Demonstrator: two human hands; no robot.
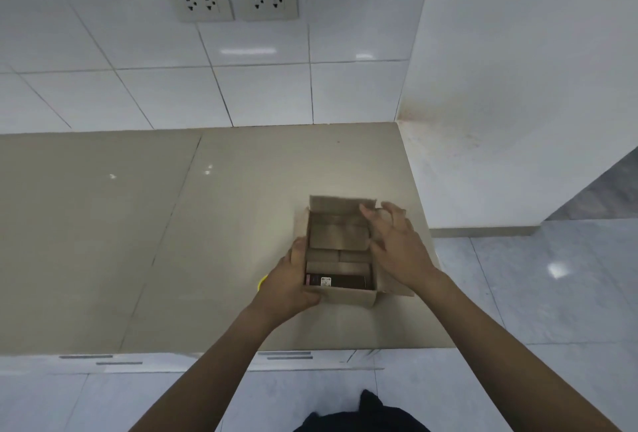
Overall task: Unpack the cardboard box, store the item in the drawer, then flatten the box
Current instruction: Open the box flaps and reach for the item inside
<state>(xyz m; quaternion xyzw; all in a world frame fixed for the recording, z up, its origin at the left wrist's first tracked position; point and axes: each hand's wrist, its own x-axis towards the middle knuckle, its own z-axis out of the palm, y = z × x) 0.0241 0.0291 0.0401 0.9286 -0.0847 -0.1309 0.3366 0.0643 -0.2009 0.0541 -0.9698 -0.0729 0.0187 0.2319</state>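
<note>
A small brown cardboard box (348,297) stands on the beige countertop (138,224) near its right end, flaps up. Inside it, at the near end, lies a dark item (340,281) with a small white label. Folded cardboard pieces fill the box's far part. My left hand (291,285) grips the box's left wall and near corner. My right hand (397,248) hovers over the box's right flap with fingers spread, touching the flap's edge.
A yellow object (262,282) peeks out from behind my left hand. Drawer fronts with grey handles (288,355) run below the counter's front edge. Two wall sockets (234,0) sit on the tiled wall. A white wall stands to the right.
</note>
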